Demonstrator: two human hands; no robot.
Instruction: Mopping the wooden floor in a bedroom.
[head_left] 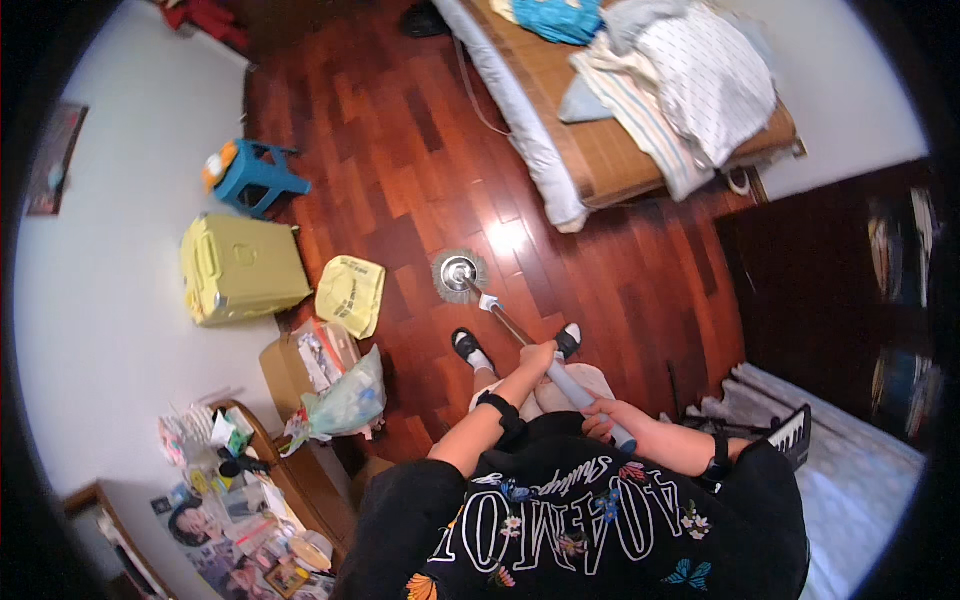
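A spin mop (568, 385) slants down from my body to the floor, with a light grey-blue handle and a metal shaft. Its round head (459, 272) has a shiny disc ringed by grey-green strands and rests on the floorboards ahead of my feet. My left hand (539, 357) is wrapped around the pole near where the handle meets the shaft. Closer to my body, my right hand (603, 416) grips the handle near its top end. Part of the handle is hidden by my fingers.
Left of the mop lie a yellow bag (351, 296), a yellow suitcase (250, 268), a blue stool (262, 180) and a filled plastic bag (345, 398). A cluttered desk (315, 497) stands at lower left. The bed (620, 150) is at upper right, the dark bookcase (800, 270) at right.
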